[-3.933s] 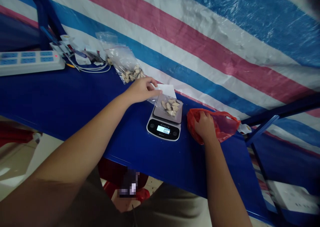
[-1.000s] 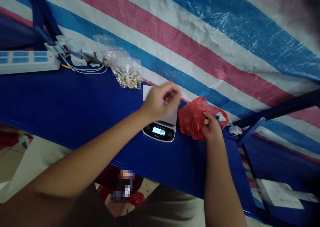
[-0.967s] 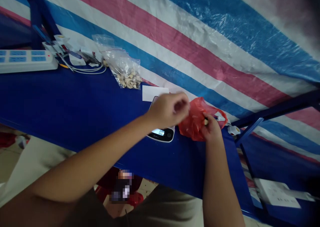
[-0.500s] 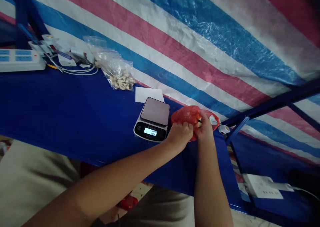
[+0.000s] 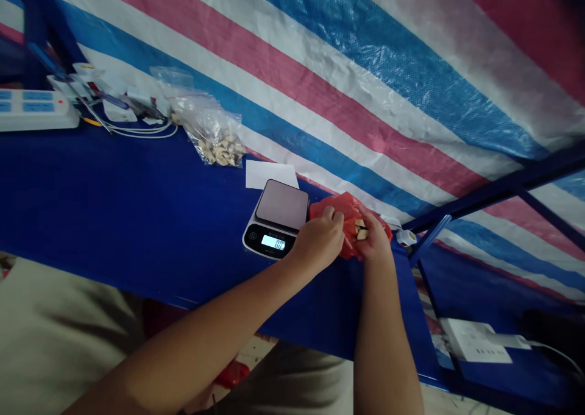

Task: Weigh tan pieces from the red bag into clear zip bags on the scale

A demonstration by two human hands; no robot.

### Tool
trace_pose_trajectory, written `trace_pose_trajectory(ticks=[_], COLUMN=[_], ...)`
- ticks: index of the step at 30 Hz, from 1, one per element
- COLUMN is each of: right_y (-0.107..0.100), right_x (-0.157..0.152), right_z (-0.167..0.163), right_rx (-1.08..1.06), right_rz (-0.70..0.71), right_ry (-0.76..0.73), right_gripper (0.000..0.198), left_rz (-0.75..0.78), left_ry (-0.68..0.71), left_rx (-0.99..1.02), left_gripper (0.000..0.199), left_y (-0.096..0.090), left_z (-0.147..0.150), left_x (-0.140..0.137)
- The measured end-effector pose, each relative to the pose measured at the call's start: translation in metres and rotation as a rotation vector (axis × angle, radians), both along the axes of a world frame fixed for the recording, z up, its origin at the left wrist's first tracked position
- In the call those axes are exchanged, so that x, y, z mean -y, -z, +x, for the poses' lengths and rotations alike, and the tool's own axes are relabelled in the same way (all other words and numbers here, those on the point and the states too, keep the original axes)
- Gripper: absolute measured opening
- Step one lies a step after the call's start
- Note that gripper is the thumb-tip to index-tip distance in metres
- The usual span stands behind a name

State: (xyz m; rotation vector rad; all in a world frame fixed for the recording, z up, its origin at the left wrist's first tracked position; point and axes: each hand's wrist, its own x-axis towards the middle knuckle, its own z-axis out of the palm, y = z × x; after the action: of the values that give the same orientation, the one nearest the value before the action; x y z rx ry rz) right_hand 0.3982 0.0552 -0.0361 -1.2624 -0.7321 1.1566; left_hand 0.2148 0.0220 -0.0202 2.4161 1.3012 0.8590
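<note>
Striped sheeting [image 5: 320, 80] backs the blue table [image 5: 114, 189], where your left hand [image 5: 320, 242] pinches the red bag [image 5: 343, 203] beside the scale [image 5: 282, 203]. Your right hand [image 5: 377, 239] curls around pale pieces [image 5: 361, 233] against it, partly hiding them.

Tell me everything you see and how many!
Scale: one, white and black, on table
Red bag: one, red, right of scale
Pale pieces: some, cream, at red bag
Clear bags: several, transparent, back left
Card: one, white, behind scale
Power strips: two, white, left and right
Cables: several, white, back left
Striped sheet: one, blue, white, red, behind table
Table: one, blue, under scale
Frame bars: several, blue, both sides
Trouser legs: two, beige, below table
Left hand: one, bare, on red bag
Right hand: one, bare, on red bag
</note>
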Motion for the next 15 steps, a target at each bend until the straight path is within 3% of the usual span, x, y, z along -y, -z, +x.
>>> trace_pose_trajectory(ticks=[3, 8, 15], right_y=[-0.007, -0.012, -0.009], right_x=[0.009, 0.018, 0.019], right_z=[0.008, 0.026, 0.032], right_rx=[-0.091, 0.042, -0.014], right_rz=[-0.156, -0.069, -0.021], right_ry=[-0.116, -0.186, -0.174], right_gripper=[0.022, 0.027, 0.028], left_rz=[0.034, 0.067, 0.056], left_ry=[-0.048, -0.079, 0.029], left_rx=[0.036, 0.045, 0.013], left_gripper=[0.017, 0.017, 0.022], left_y=[0.0, 0.001, -0.003], left_z=[-0.003, -0.006, -0.007], left_x=[-0.004, -0.005, -0.011])
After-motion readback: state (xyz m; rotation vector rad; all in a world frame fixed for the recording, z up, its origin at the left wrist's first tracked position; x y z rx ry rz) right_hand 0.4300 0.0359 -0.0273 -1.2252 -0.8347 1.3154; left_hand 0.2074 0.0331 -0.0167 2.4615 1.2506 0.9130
